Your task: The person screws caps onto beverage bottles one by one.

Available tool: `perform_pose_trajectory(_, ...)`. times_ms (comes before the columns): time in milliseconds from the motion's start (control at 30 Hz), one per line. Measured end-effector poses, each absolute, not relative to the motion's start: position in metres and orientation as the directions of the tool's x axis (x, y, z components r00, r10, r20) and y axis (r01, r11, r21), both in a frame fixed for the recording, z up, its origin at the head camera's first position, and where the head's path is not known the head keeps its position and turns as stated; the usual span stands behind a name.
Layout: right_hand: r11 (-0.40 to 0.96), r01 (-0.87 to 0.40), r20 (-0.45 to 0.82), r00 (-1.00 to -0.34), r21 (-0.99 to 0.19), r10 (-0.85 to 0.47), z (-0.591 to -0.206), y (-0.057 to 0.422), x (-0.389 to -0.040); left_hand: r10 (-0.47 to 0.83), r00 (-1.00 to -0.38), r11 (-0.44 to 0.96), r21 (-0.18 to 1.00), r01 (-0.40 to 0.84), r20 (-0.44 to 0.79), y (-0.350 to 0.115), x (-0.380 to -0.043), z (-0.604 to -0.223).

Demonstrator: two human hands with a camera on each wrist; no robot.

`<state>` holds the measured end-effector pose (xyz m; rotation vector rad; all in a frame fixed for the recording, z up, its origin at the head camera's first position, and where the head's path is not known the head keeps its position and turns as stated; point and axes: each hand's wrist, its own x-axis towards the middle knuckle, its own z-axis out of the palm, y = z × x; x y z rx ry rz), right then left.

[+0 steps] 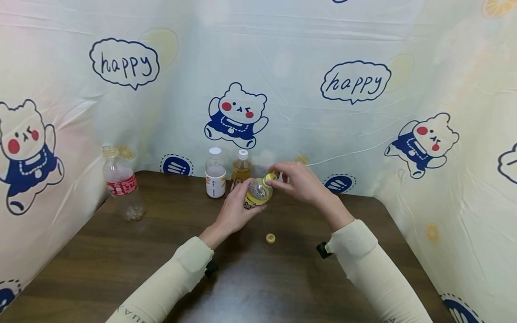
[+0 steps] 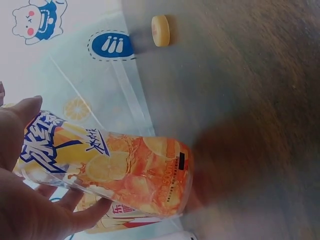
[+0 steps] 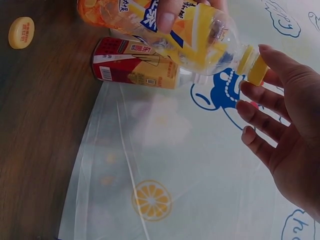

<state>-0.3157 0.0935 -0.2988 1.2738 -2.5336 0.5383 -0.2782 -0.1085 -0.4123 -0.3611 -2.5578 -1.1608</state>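
Note:
My left hand [image 1: 232,214] grips a clear iced tea bottle [image 1: 258,194] around its yellow and orange label, which shows lemon slices in the left wrist view. The bottle leans with its neck up and to the right, its base over the table. At the neck, my right hand [image 1: 302,183] pinches a yellow cap [image 3: 257,70] between thumb and index finger; the other fingers are spread apart. A loose yellow bottle cap [image 1: 270,238] lies on the dark wooden table [image 1: 161,264], nearer me than the bottle.
Behind the hands stand a white-capped bottle with a white label [image 1: 216,183] and a white-capped amber bottle [image 1: 242,168], partly hidden. An empty clear bottle with a red label [image 1: 123,185] stands at the left table edge. Printed cloth [image 1: 291,112] surrounds the back and sides.

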Motion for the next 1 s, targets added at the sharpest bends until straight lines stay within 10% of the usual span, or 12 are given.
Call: perform_pose_trajectory(1000, 0.513, -0.838, 0.296, -0.545, -0.186, -0.784, -0.285, 0.094, -0.32, 0.196, -0.902, 0.624, 0.661, 0.417, 0.385, -0.125, -0.291, -0.41)
